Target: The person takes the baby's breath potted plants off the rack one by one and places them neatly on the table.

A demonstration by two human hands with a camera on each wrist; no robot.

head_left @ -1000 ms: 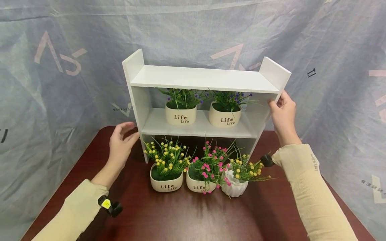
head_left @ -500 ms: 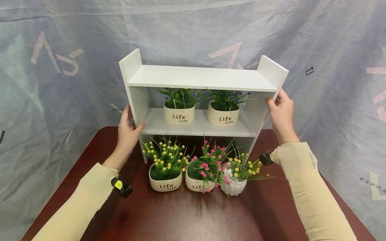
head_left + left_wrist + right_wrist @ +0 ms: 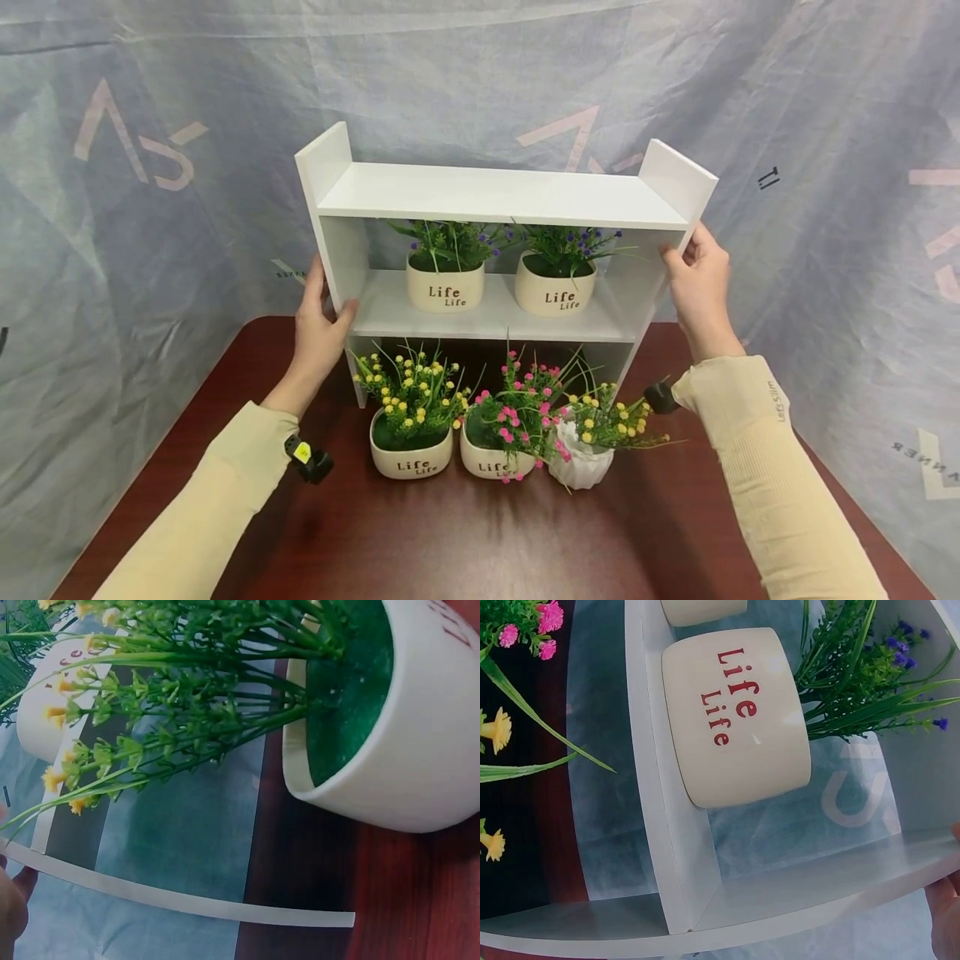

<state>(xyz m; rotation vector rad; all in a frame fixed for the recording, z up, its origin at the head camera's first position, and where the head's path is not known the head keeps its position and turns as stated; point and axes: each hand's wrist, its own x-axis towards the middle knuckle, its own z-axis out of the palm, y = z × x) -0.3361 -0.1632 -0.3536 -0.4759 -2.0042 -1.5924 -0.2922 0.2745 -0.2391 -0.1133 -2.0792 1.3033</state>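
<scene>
A white two-tier shelf (image 3: 495,193) stands on the dark red table. At its left side panel my left hand (image 3: 318,333) grips the edge, thumb in front and fingers behind. Higher up on the opposite panel, my right hand (image 3: 701,287) pinches the edge in the same way. Two cream "Life" pots with purple flowers, a left one (image 3: 446,287) and a right one (image 3: 557,287), sit on the middle board. In the left wrist view only part of the left hand (image 3: 10,911) shows at the frame's edge; the right wrist view likewise cuts off the right hand (image 3: 946,915).
In front of the shelf stand a cream pot with yellow flowers (image 3: 411,458), a cream pot with pink flowers (image 3: 487,458) and a white ridged pot (image 3: 579,467) with yellow flowers. A grey cloth (image 3: 225,83) hangs behind the table (image 3: 480,542).
My left hand has moved up and inward from beside the shelf and taken hold of its left panel. The right hand keeps its grip; the pots stay on their places.
</scene>
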